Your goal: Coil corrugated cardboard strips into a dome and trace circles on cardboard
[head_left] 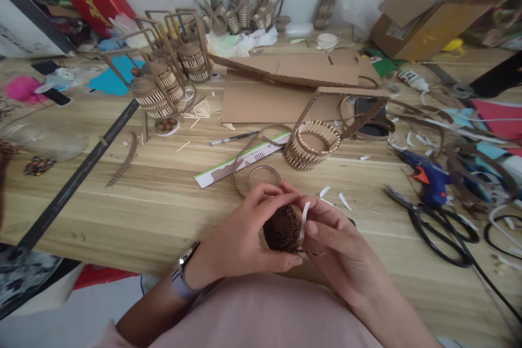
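The brown coil (282, 228), which looks like tightly wound corrugated cardboard, sits in the lower middle of the frame, held between both hands near the front edge of the worktop (163, 217). The left hand (234, 239) is curled around its left side, fingers over the top and thumb along the bottom; the right hand (346, 250) closes on the right side, its thumb tip at a white strip (304, 218) that stands up along the coil's edge. Whether that strip is stuck down cannot be told.

The coil should be very light, fairly stiff across its wound face and dry enough not to slip. Its ridges probably crush under a hard pinch, and pressure on the middle might push the turns out, so a gentle hold around the outer rim seems best. The white strip looks thin and limp, easier to steer by its free upper end. Just above the hands, a metal ring (264, 167) lies near a loose brown band (235, 166), likely springy and easily creased.
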`<control>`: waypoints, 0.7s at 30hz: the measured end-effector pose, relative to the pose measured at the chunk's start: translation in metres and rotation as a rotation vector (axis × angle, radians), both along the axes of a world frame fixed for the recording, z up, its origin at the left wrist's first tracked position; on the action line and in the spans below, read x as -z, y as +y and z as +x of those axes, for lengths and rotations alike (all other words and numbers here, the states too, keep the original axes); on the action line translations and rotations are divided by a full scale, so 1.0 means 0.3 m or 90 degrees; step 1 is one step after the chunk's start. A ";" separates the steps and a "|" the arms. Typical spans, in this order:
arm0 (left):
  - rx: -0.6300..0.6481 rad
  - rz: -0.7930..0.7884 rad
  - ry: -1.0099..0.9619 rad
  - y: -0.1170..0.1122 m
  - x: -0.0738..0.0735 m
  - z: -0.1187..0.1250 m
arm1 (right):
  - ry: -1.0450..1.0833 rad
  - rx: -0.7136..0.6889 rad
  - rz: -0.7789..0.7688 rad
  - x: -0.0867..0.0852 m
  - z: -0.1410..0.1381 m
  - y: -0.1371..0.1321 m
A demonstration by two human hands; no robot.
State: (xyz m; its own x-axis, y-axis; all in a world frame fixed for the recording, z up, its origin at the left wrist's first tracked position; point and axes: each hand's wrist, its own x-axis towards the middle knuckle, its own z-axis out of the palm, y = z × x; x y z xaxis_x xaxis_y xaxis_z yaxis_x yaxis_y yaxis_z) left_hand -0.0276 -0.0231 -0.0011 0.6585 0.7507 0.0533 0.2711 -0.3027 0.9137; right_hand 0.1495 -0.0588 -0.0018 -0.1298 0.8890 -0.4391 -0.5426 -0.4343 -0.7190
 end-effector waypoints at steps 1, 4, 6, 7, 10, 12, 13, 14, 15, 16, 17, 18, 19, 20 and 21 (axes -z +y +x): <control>-0.001 0.000 0.002 -0.001 -0.002 0.000 | 0.002 0.001 0.000 0.002 0.000 0.000; -0.004 0.000 0.004 -0.006 -0.008 0.000 | -0.003 0.000 0.012 0.001 -0.002 -0.001; -0.011 0.001 -0.003 -0.010 -0.010 0.002 | -0.012 -0.004 0.031 -0.002 -0.002 -0.004; -0.015 0.003 -0.009 -0.013 -0.010 0.003 | -0.016 -0.007 0.041 -0.004 -0.002 -0.005; -0.029 0.021 -0.033 -0.023 -0.007 0.003 | -0.027 -0.022 0.076 0.006 0.003 -0.009; -0.036 0.040 -0.049 -0.030 -0.004 0.003 | -0.060 -0.027 0.140 0.030 0.008 -0.007; -0.037 0.051 -0.055 -0.033 -0.002 0.002 | -0.089 -0.026 0.189 0.046 0.012 -0.004; -0.037 0.061 -0.059 -0.036 -0.001 0.001 | -0.123 -0.023 0.244 0.063 0.016 -0.001; -0.037 0.071 -0.060 -0.038 -0.001 0.000 | -0.158 -0.020 0.299 0.080 0.020 0.003; -0.037 0.080 -0.060 -0.039 0.000 0.000 | -0.189 -0.021 0.347 0.096 0.023 0.007; -0.038 0.086 -0.058 -0.040 -0.001 -0.001 | -0.214 -0.025 0.386 0.109 0.027 0.011; -0.037 0.090 -0.055 -0.041 -0.001 -0.002 | -0.235 -0.031 0.417 0.118 0.029 0.015; -0.036 0.093 -0.053 -0.041 -0.001 -0.003 | -0.252 -0.038 0.440 0.125 0.032 0.018; -0.037 0.095 -0.050 -0.041 -0.001 -0.004 | -0.267 -0.040 0.461 0.129 0.034 0.020; -0.038 0.096 -0.048 -0.041 -0.001 -0.006 | -0.282 -0.041 0.477 0.132 0.035 0.022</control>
